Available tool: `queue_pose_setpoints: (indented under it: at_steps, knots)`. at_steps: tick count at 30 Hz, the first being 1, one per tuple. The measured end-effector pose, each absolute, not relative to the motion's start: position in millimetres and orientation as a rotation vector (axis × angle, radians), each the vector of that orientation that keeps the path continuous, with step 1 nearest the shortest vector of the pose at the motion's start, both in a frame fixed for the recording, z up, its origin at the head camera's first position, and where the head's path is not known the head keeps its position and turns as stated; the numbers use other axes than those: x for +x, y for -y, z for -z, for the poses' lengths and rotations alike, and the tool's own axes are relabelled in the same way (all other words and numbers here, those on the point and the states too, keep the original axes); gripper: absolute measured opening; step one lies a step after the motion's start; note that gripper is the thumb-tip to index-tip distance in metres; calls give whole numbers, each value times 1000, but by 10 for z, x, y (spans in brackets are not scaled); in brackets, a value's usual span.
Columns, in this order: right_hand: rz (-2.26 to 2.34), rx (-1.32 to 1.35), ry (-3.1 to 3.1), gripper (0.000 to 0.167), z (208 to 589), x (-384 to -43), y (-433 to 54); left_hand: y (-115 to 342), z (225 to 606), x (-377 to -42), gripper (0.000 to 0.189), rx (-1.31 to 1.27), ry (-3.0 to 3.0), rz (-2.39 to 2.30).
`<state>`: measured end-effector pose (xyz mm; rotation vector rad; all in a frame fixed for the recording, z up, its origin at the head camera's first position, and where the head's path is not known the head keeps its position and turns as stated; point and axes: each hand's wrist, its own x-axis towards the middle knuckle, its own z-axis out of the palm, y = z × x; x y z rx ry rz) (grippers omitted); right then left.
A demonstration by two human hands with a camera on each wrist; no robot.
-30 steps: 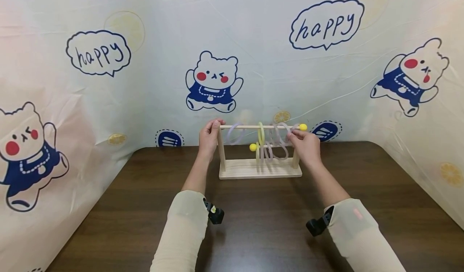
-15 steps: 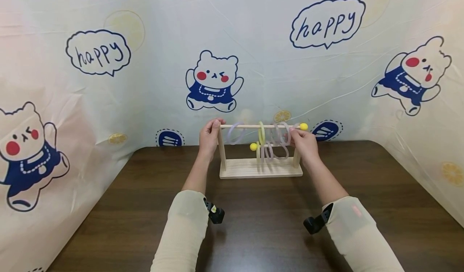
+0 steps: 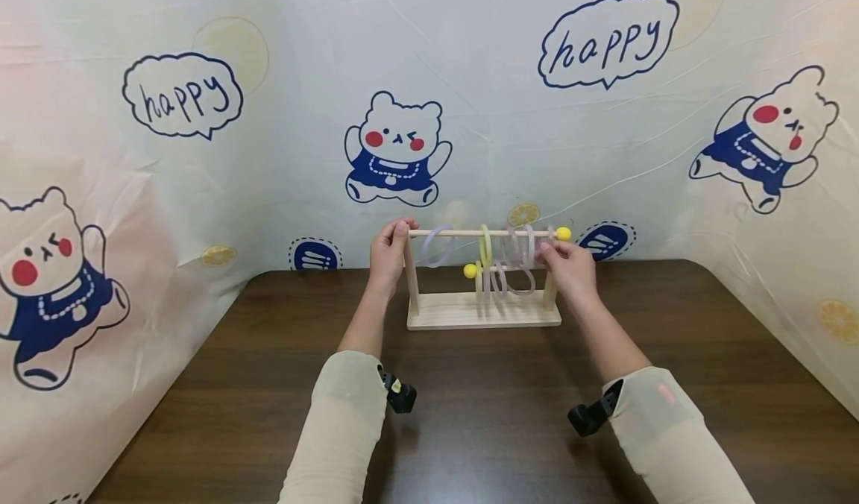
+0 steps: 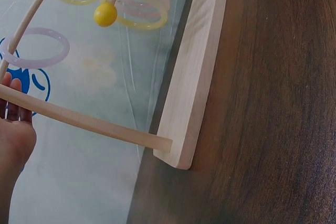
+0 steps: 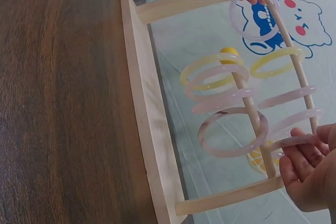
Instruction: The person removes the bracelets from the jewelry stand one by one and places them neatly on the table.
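A pale wooden bangle stand (image 3: pixel 483 316) with two rods and yellow knobs carries several bangles. At the top of its left post, my left hand (image 3: pixel 387 256) grips the wood, some fingers behind it. My right hand (image 3: pixel 570 269) pinches a pinkish bangle (image 5: pixel 294 141) by its edge near the knobbed right end of the upper rod. Along that rod hang a lavender bangle (image 4: pixel 65 51) by the left post, a yellow bangle (image 5: pixel 273 72) mid-rod and pale pink ones beside my right fingers. The lower rod bears a yellow bangle (image 4: pixel 139 25), pink ones and a marbled bangle (image 5: pixel 202 129).
The stand rests near the far edge of a dark brown table (image 3: pixel 470 399). Close behind rises a printed cloth backdrop (image 3: pixel 496 116) with bears and lettering. Small black cameras (image 3: pixel 400 397) are strapped at both wrists.
My right hand, after shifting slightly left, is back a little to the right, and the pinkish bangle now shows by its fingertips. My left hand keeps its place on the post.
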<state>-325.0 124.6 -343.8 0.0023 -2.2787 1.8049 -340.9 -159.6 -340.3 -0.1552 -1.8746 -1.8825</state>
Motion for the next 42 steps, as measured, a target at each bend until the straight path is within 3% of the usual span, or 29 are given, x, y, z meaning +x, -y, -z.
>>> queue_pose_setpoints:
  at_steps: [15,24,42]
  knots:
    - [-1797,-29,2210,30,3433,-3231,-1265,1536,3196,-3195,33,-126,1923,1904]
    - [-1788,2,2105,29,3451,-3236,-1263,1588,3378,-3390,38,-153,1885,1900]
    - [-1690,35,2033,27,3452,-3201,-1264,1580,3321,-3317,37,-149,1896,1915]
